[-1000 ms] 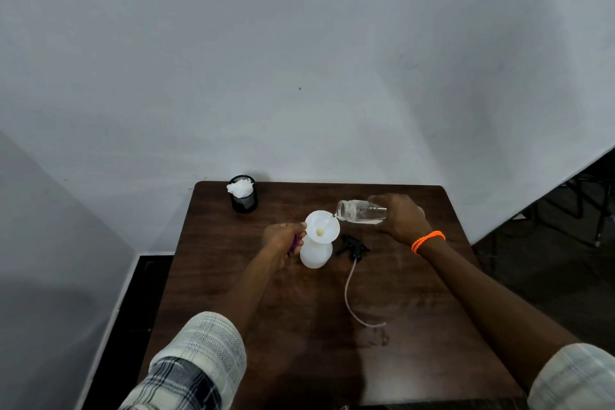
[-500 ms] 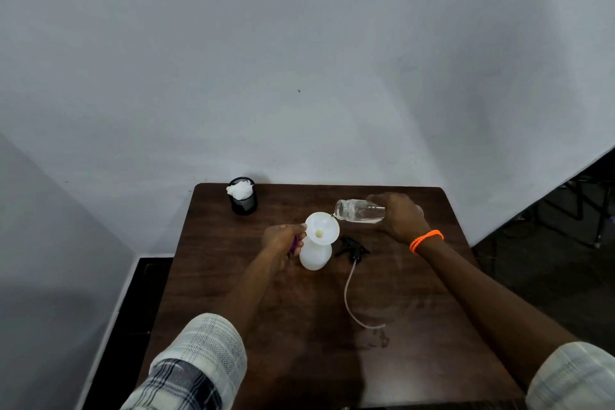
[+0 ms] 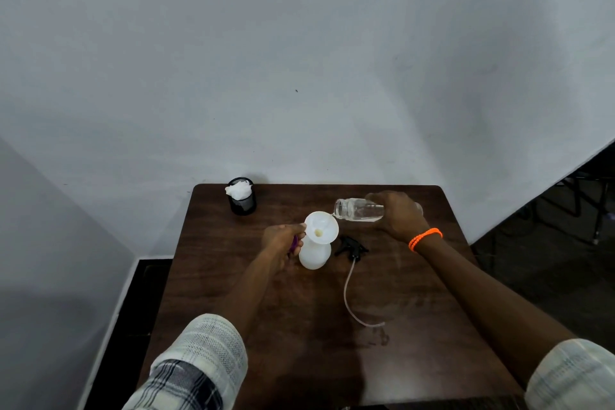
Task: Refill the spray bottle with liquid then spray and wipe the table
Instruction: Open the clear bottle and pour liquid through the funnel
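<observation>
Dark wooden table point(image 3: 233, 293) against white wall. White spray bottle point(image 3: 314, 255) upright mid-table, white funnel point(image 3: 321, 229) seated in neck. Left hand point(image 3: 283, 243) steadying funnel rim. Right hand point(image 3: 397, 215) gripping clear jar point(image 3: 357, 210), tipped sideways, mouth at funnel edge. Black sprayer head point(image 3: 351, 246) with tube lying beside bottle. Black mesh cup point(image 3: 243, 200) with white cloth at far corner.
</observation>
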